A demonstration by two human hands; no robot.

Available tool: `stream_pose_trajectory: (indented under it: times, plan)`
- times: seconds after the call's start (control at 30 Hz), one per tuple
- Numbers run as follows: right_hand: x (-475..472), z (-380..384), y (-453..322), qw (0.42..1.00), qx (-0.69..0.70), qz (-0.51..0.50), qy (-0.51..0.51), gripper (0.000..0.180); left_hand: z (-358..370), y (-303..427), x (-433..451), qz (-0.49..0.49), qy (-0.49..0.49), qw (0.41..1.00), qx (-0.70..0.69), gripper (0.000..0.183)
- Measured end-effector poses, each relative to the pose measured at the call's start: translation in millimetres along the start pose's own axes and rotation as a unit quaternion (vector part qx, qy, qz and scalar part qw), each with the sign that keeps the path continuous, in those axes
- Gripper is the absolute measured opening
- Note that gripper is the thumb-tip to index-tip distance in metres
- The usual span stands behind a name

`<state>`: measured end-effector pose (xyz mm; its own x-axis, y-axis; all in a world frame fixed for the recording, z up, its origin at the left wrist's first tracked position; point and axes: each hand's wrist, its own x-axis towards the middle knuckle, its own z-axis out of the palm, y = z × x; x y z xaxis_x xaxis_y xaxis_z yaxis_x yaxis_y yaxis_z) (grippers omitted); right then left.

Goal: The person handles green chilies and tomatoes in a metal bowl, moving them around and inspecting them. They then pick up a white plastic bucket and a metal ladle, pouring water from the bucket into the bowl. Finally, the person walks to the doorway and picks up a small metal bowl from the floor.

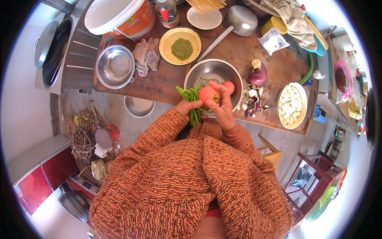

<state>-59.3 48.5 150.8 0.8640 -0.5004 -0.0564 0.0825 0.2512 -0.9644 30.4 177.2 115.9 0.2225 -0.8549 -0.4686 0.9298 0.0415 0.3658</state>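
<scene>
My left hand [187,108] grips a bunch of long green chili peppers [192,95], their ends sticking out above and below the fingers. In my right hand [223,112] is a red tomato [208,94], held close against the peppers. Both hands are over the near part of a steel bowl [215,66] at the table's front edge. Inside that bowl, behind my right fingers, a second tomato [229,86] shows in part. Right of the bowl lie garlic and dark peelings [253,104], with a purple onion or eggplant piece [258,74] behind them; which one I cannot tell.
On the wooden table [143,85] stand a bowl of white cubes [280,113], an enamel bowl of green paste [182,49], a steel ladle [241,21], an empty steel basin [115,66], a cloth [146,56] and an orange bucket [131,24]. Another basin [139,106] sits below the table edge.
</scene>
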Motion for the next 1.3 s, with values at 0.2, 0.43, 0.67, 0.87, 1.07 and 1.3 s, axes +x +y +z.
stream_pose_trajectory:
  times: [0.2,0.43,0.67,0.87,1.07,1.3]
  plan:
    - [-13,-6,21,0.996,0.014,-0.019,0.082,0.031,-8,-18,8,-0.016,-0.001,1.000,-0.020,0.063]
    - [-21,-2,-5,0.968,-0.231,-0.088,0.046,0.038,-11,-28,9,-0.028,0.024,0.998,-0.043,0.066]
    - [-23,-23,-4,0.971,-0.228,-0.074,0.028,0.032,-7,-26,2,-0.088,0.024,0.995,-0.043,0.071]
    - [-22,-15,-5,0.971,-0.204,-0.101,0.074,0.020,-17,-27,6,-0.107,-0.009,0.993,0.052,0.076]
    - [-26,-10,-10,0.963,-0.232,-0.077,0.111,0.014,3,-30,7,-0.103,0.016,0.994,0.033,0.078]
    - [-30,-7,-18,0.947,-0.297,-0.012,0.125,0.012,0,-37,10,-0.098,0.039,0.993,0.044,0.071]
